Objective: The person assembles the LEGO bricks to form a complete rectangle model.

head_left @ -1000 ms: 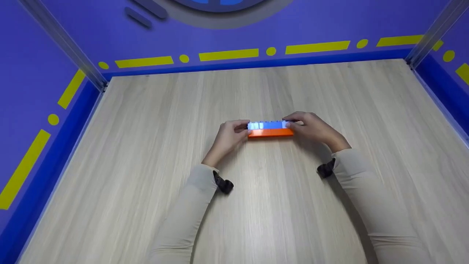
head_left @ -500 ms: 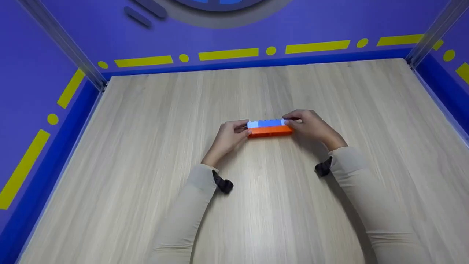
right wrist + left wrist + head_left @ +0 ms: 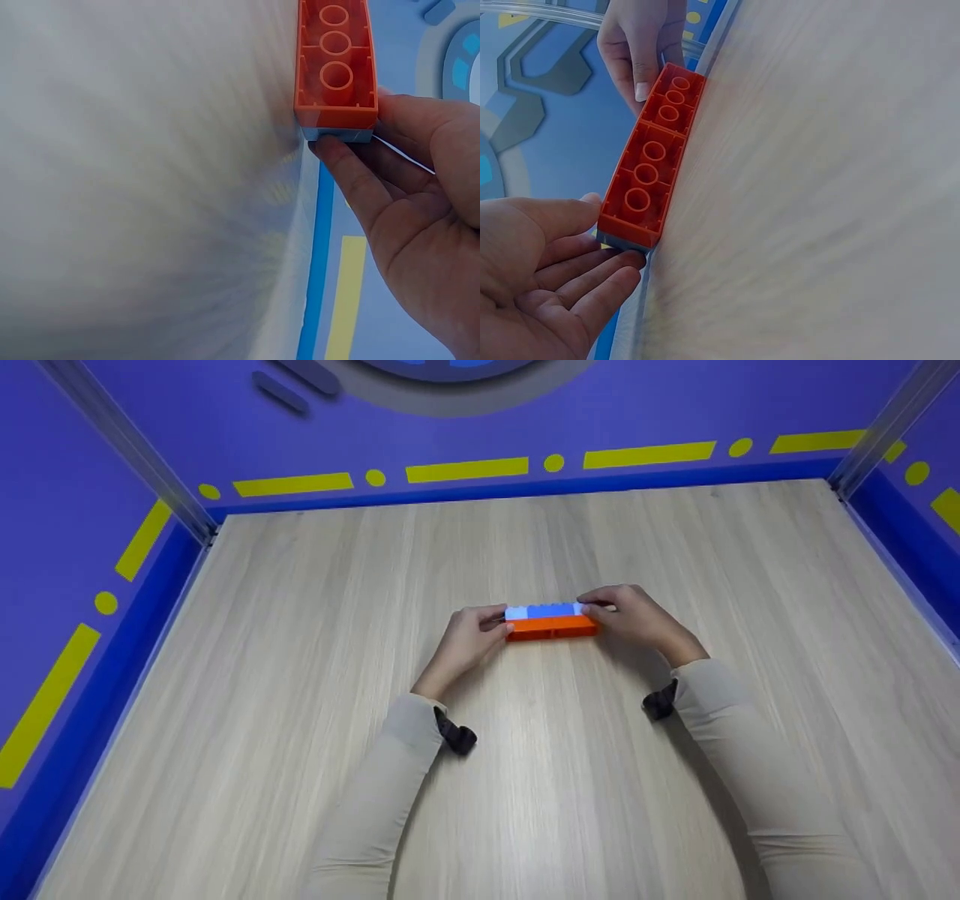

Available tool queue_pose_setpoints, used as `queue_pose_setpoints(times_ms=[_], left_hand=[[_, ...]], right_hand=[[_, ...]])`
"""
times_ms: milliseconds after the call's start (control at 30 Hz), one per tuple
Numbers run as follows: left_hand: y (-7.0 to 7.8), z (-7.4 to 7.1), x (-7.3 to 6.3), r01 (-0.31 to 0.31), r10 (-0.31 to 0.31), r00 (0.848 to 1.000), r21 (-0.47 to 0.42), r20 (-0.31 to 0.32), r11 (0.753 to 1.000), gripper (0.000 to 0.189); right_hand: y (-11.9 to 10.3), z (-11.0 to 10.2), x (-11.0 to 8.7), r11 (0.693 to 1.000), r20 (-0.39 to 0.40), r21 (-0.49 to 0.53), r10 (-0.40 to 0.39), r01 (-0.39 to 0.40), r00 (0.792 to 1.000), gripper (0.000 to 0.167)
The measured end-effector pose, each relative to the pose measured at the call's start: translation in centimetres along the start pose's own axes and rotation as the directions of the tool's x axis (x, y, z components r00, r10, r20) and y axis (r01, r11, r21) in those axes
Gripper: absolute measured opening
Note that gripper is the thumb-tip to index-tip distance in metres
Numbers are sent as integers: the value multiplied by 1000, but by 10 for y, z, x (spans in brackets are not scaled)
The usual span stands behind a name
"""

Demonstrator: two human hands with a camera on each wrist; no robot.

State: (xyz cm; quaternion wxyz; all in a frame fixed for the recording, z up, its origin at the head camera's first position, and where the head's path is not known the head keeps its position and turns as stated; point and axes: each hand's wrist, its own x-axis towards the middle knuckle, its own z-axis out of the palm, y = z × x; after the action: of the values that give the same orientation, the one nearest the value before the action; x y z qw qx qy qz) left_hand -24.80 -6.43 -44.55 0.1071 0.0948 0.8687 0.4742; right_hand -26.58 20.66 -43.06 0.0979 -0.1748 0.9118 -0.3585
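A joined stack of toy building bricks lies across the middle of the head view, held at both ends. Its lower layer is two orange bricks (image 3: pixel 551 628) end to end; their hollow undersides with round tubes face the wrist cameras. Blue bricks (image 3: pixel 551 611) form the other layer, lighter at both ends, with studs on the far side. My left hand (image 3: pixel 469 641) pinches the left end between thumb and fingers. At the right end my right hand (image 3: pixel 637 619) pinches likewise, its thumb (image 3: pixel 409 112) against the side. Whether the stack touches the table is unclear.
A pale wood-grain table (image 3: pixel 540 780) spreads around the hands. Blue-purple panels (image 3: pixel 480 442) with yellow markings wall in its back and sides, with metal posts (image 3: pixel 892 427) at the back corners. Black wrist cameras (image 3: pixel 455 735) sit on both cuffs.
The stack has tipped so that its orange side and open underside show more toward the head camera. My right hand has shifted slightly left and away; the left has barely moved.
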Motion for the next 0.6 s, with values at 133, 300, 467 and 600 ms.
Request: queue_pose_setpoints(times_ms=[133,300,467,600], left_hand=[[-1,0,1,-17,17,1000,5,-10,1000,45],[-1,0,0,-27,27,999,19,-18,999,44],[-2,-1,-1,-30,30,1000,-8,-11,1000,45],[-4,-4,-3,-61,61,998,-19,-25,998,43]], right_hand=[[0,1,1,1000,9,-1,-8,8,1000,34],[0,2,0,1000,11,13,-10,10,1000,36],[0,3,0,1000,25,16,1,-1,1000,40],[-1,0,-2,1000,43,13,22,-23,999,45]])
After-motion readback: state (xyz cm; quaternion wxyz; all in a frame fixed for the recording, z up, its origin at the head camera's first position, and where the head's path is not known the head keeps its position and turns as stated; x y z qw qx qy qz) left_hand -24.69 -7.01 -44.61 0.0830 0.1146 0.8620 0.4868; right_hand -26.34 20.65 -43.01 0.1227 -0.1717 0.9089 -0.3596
